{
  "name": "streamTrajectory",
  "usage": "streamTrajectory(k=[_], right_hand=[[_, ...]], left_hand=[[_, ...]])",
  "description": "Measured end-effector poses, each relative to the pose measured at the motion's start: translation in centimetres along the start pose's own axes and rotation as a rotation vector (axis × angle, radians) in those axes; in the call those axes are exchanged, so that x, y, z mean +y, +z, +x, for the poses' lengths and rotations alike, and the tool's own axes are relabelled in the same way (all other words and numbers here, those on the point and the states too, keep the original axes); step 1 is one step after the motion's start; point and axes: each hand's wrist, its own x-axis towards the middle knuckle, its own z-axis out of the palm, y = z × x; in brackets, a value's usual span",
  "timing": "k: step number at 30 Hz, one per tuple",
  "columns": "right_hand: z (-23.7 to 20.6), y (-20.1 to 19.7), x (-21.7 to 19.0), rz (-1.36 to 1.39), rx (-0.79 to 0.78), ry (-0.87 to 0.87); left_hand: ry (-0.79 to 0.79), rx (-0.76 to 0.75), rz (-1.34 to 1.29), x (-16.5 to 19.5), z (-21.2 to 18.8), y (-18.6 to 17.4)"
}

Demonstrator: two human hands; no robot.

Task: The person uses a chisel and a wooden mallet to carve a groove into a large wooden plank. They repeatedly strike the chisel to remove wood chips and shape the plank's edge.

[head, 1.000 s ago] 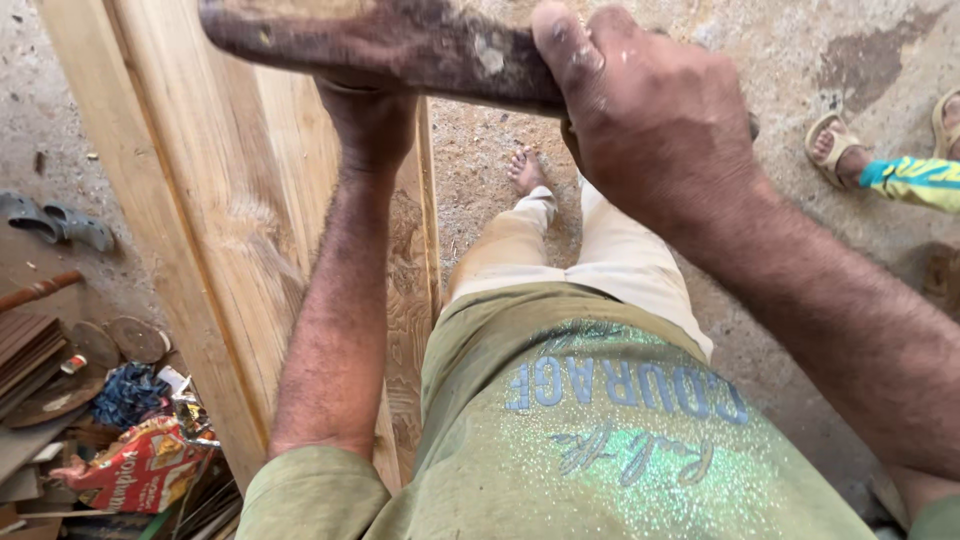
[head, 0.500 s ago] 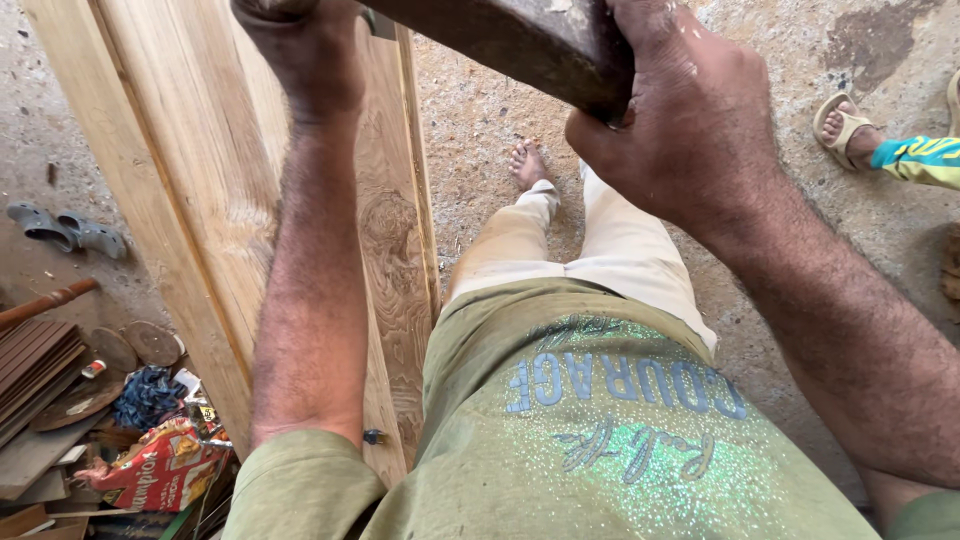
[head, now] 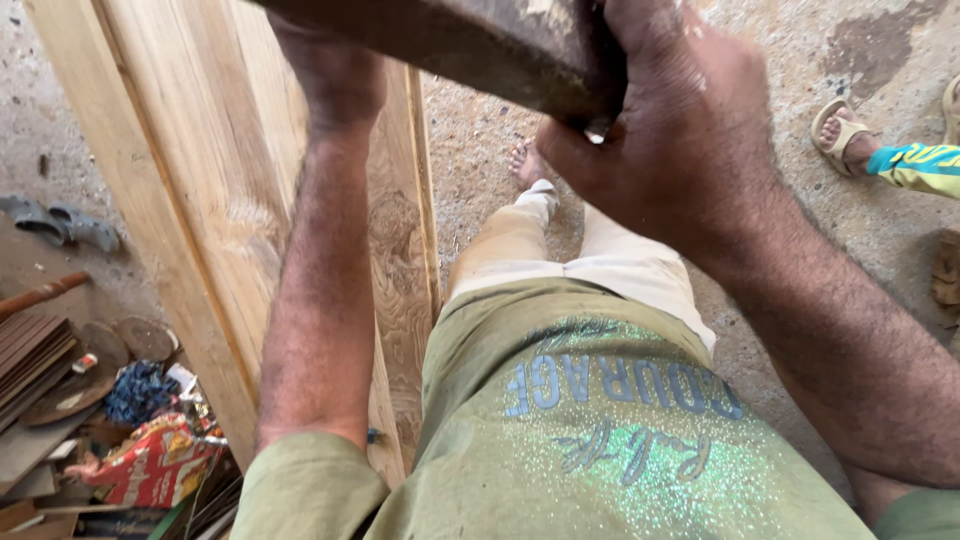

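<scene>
Dark wooden block (head: 470, 45), worn and stained, sits high at the top of the view, held crosswise above the person's lap. The right hand (head: 670, 150) is clenched around its near end, fingers (head: 590, 165) curled under the lower edge and the thumb side over the top, so the end of the block is buried in the palm. The left hand (head: 335, 75) reaches up to the far part of the block; its fingers are hidden behind the wood and cut off by the frame, so I cannot tell whether they are closed on it or only pressed against it.

Judging by its thickness, grain and chipped pale patches, the block looks stiff, solid and fairly heavy, with a rough, dry face that should not slip. A hold at both ends, as here, seems the safest way to steady it; the edge beneath the right fingers looks blunt rather than sharp.

Below the left fingers and forearm stand pale upright planks (head: 200, 170), one with a carved motif (head: 400, 235). Far beneath the right fingers, a sandalled foot (head: 840, 135) of another person rests on the gritty floor (head: 480, 140). Scrap wood and a crumpled red bag (head: 150, 465) lie at the lower left.
</scene>
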Motion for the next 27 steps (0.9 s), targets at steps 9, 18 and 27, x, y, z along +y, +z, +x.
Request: streamTrajectory(k=[9,18,27], right_hand=[[1.8,0.2,-0.1,-0.285,-0.133,0.012],[2.2,-0.5,-1.2,-0.176,-0.067,-0.018],[2.2,0.1,-1.2,-0.175,-0.065,-0.028]], left_hand=[[-0.304,-0.015,-0.020,0.4,-0.7,-0.4],[-0.066,0.003,0.192,-2.3,-3.2,-1.3],[0.004,-0.018,0.100,-2.9,-3.9,-1.9]])
